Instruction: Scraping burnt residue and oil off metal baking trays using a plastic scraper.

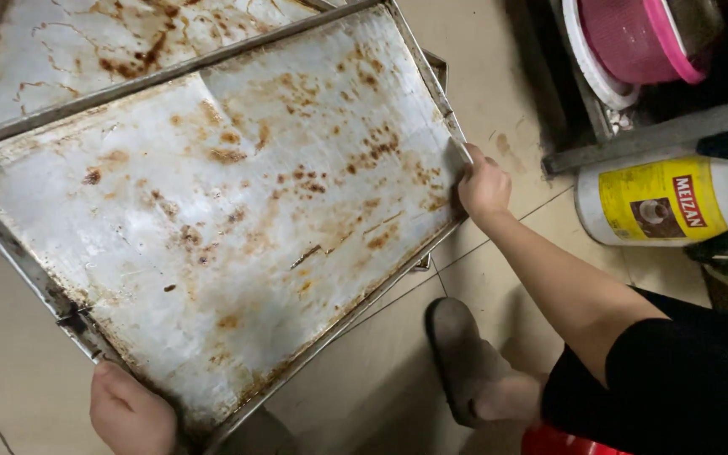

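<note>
A large rectangular metal baking tray (pixel 212 211), stained with brown rust-like spots, fills most of the head view and is held tilted above a tiled floor. My left hand (pixel 128 413) grips its near corner at the bottom left. My right hand (pixel 482 185) grips its right edge, fingers curled over the rim. A second stained tray (pixel 77 50) lies behind and partly under it at the top left.
A white tub with a yellow label (pixel 667 202) lies on the floor at the right. A pink basket in a white bowl (pixel 634 42) sits on a low metal rack (pixel 659 135). My grey shoe (pixel 457 354) rests on the beige tiles.
</note>
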